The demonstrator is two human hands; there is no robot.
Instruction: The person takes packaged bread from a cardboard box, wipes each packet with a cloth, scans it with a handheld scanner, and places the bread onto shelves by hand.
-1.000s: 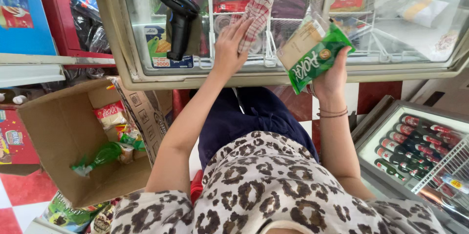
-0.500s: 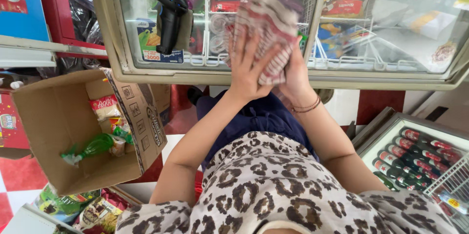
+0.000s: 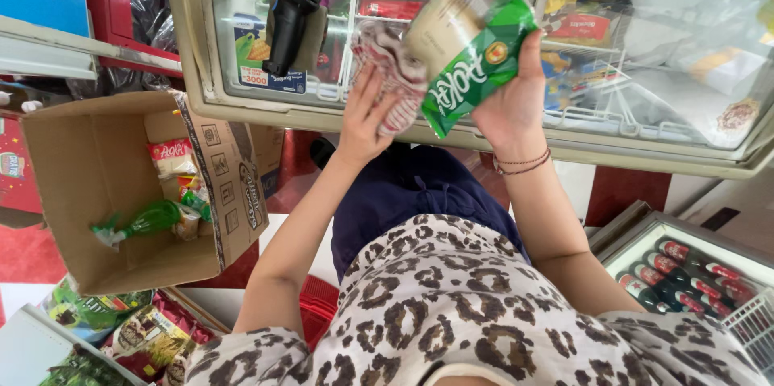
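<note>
Holding a green-and-cream plastic snack packet up over the glass lid of the white chest freezer, the right hand has its grip closed on the packet's lower right edge, thumb on the near face. The packet's long axis tilts from lower left, near the freezer's front edge, to upper right, over the glass. The left hand sits just beside it on the left, its grip pressed flat on a crumpled red-and-white patterned cloth that touches the packet's lower left corner. So the cloth lies directly left of the packet, and the left hand is the nearer one to it. A black handheld scanner stands on the glass farther left. Below the freezer's left corner, an open brown cardboard box on the floor holds more packets.
</note>
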